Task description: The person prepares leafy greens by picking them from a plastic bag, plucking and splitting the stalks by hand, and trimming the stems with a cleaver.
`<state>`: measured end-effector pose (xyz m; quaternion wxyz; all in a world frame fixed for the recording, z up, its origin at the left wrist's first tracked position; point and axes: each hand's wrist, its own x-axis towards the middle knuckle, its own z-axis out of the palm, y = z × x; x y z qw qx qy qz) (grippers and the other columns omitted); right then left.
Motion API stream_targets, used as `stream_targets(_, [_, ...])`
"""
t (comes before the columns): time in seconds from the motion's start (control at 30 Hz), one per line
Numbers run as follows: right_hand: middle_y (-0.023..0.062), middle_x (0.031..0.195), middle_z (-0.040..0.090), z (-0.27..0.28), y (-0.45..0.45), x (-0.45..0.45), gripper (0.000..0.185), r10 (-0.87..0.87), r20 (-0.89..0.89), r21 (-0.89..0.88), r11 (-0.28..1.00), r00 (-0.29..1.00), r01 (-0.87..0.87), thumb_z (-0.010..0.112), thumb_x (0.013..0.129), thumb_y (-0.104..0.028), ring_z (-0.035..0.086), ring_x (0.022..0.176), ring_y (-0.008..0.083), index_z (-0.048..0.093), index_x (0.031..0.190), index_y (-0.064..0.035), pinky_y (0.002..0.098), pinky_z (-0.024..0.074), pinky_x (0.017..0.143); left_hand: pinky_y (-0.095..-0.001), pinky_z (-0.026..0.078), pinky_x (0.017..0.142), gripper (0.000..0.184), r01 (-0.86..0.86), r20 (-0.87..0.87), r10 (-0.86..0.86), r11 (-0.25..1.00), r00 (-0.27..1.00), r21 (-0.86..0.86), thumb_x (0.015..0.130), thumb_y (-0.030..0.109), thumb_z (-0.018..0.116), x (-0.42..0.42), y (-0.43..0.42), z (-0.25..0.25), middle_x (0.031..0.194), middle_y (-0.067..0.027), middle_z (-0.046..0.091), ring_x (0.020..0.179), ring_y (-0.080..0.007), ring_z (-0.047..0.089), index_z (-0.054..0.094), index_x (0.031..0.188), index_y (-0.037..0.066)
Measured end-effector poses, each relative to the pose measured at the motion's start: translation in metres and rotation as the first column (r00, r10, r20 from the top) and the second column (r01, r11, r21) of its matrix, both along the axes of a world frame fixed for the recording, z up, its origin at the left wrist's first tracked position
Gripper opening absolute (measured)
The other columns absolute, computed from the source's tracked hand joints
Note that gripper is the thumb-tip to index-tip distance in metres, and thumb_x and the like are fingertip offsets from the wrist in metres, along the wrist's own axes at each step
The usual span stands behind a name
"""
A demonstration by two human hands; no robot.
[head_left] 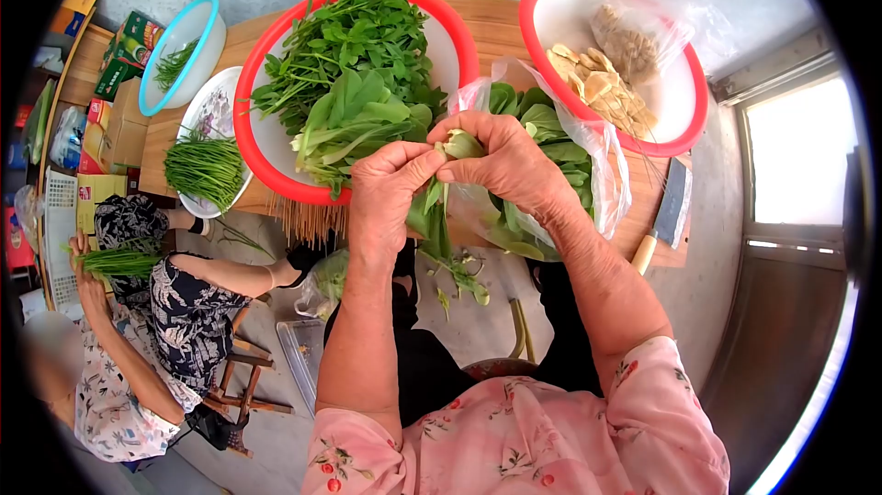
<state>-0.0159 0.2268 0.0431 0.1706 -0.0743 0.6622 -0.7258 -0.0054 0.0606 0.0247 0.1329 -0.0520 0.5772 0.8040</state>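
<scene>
My left hand (390,185) and my right hand (505,163) meet at the front of the table, fingers pinched on the pale stem end of a bok choy (430,218), whose green leaves hang down below. To the left, a large red-rimmed basin (246,137) holds leafy green stems (358,31) at the back and trimmed bok choy (354,118) at the front. Behind my right hand, a clear plastic bag (611,192) lies open with more bok choy (562,141) in it. My fingers partly hide the stem.
Another red-rimmed basin (684,109) contains pale slices and a bagged brown food. A cleaver (673,201) lies at the table's right edge. Chives (204,169) rest on a white dish near a blue-rimmed bowl (213,40). At left, a seated person (138,376) holds chives.
</scene>
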Motion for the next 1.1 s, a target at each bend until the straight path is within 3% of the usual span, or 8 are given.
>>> stream_targets(0.17, [0.0059, 0.077, 0.064, 0.009, 0.002, 0.0, 0.026, -0.011, -0.068, 0.25, 0.968, 0.998, 0.027, 0.065, 0.072, 0.001, 0.059, 0.069, 0.0134, 0.062, 0.098, 0.0019, 0.026, 0.0469, 0.065, -0.0195, 0.045, 0.059, 0.015, -0.022, -0.18, -0.037, 0.95, 0.983, -0.313, 0.083, 0.008, 0.067, 0.0, 0.003, -0.002, 0.078, -0.0004, 0.064, 0.066, -0.0059, 0.055, 0.066, 0.092, -0.003])
stream_targets(0.33, [0.0187, 0.081, 0.059, -0.011, -0.008, 0.006, 0.018, 0.1, -0.652, 0.509, 0.793, 0.752, 0.336, 0.058, 0.069, -0.001, 0.057, 0.08, 0.0356, 0.061, 0.087, 0.0015, 0.0396, 0.0472, 0.072, -0.0219, 0.043, 0.057, 0.015, -0.023, -0.279, -0.166, 0.823, 0.946, -0.568, 0.086, 0.009, 0.062, 0.001, 0.006, -0.003, 0.072, -0.0013, 0.061, 0.062, -0.007, 0.051, 0.063, 0.093, -0.004])
stream_targets(0.43, [0.0161, 0.084, 0.054, -0.011, -0.011, 0.011, 0.031, 0.243, -0.641, 0.649, 0.679, 0.728, 0.344, 0.052, 0.065, 0.008, 0.053, 0.087, 0.0359, 0.059, 0.093, -0.0005, 0.0417, 0.0444, 0.074, -0.0264, 0.042, 0.057, 0.016, -0.085, -0.357, -0.26, 0.692, 0.897, -0.717, 0.089, 0.011, 0.057, 0.002, 0.006, -0.008, 0.067, -0.0066, 0.056, 0.061, -0.0104, 0.048, 0.061, 0.095, -0.004])
stream_targets(0.5, [0.0154, 0.086, 0.053, -0.013, -0.01, 0.013, 0.03, 0.262, -0.64, 0.653, 0.681, 0.722, 0.332, 0.051, 0.067, 0.01, 0.052, 0.089, 0.0345, 0.058, 0.094, -0.0006, 0.0407, 0.0439, 0.076, -0.0386, 0.045, 0.063, 0.016, -0.026, -0.338, -0.353, 0.658, 0.872, -0.752, 0.085, 0.013, 0.057, 0.004, 0.003, -0.006, 0.078, -0.0215, 0.058, 0.07, -0.0389, 0.055, 0.061, 0.092, -0.001])
stream_targets(0.63, [0.0157, 0.082, 0.053, -0.009, -0.001, 0.009, 0.03, 0.226, -0.652, 0.581, 0.763, 0.724, 0.285, 0.048, 0.068, 0.012, 0.052, 0.082, 0.0344, 0.059, 0.093, 0.0004, 0.0391, 0.0444, 0.073, -0.0269, 0.046, 0.064, 0.018, 0.405, -0.115, -0.44, 0.882, 0.89, -0.241, 0.09, 0.015, 0.058, -0.001, -0.01, -0.002, 0.076, -0.0023, 0.059, 0.067, -0.0102, 0.054, 0.063, 0.092, -0.002])
stream_targets(0.73, [0.0076, 0.084, 0.057, -0.01, 0.017, -0.004, 0.021, -0.003, -0.508, 0.511, 0.804, 0.862, 0.304, 0.049, 0.079, 0.008, 0.055, 0.078, 0.0188, 0.06, 0.095, -0.0005, 0.0294, 0.044, 0.073, -0.0246, 0.044, 0.072, 0.017, 0.456, -0.078, -0.45, 0.884, 0.89, 0.1, 0.09, 0.016, 0.058, 0.009, -0.011, 0.015, 0.084, 0.0013, 0.059, 0.074, -0.0083, 0.052, 0.062, 0.094, 0.0])
stream_targets(0.83, [0.0048, 0.078, 0.057, 0.004, 0.002, 0.001, 0.013, -0.219, -0.078, 0.103, 0.969, 0.973, 0.226, 0.051, 0.084, 0.002, 0.054, 0.072, 0.0159, 0.061, 0.093, 0.0, 0.0302, 0.0452, 0.069, -0.0233, 0.041, 0.08, 0.018, 0.116, -0.309, -0.119, 0.993, 0.944, -0.03, 0.091, 0.018, 0.057, 0.008, 0.011, -0.005, 0.09, 0.0015, 0.057, 0.083, -0.0069, 0.05, 0.06, 0.098, 0.001])
stream_targets(1.1, [-0.0012, 0.086, 0.054, -0.002, -0.016, 0.01, 0.016, -0.342, 0.0, -0.111, 0.934, 0.94, 0.34, 0.048, 0.094, -0.017, 0.048, 0.083, 0.0074, 0.059, 0.101, -0.007, 0.0214, 0.0397, 0.075, -0.0276, 0.032, 0.1, 0.039, 0.01, -0.312, 0.032, 0.991, 0.95, 0.132, 0.095, 0.01, 0.048, 0.022, 0.053, -0.013, 0.123, -0.0045, 0.049, 0.111, -0.0117, 0.045, 0.037, 0.132, 0.004])
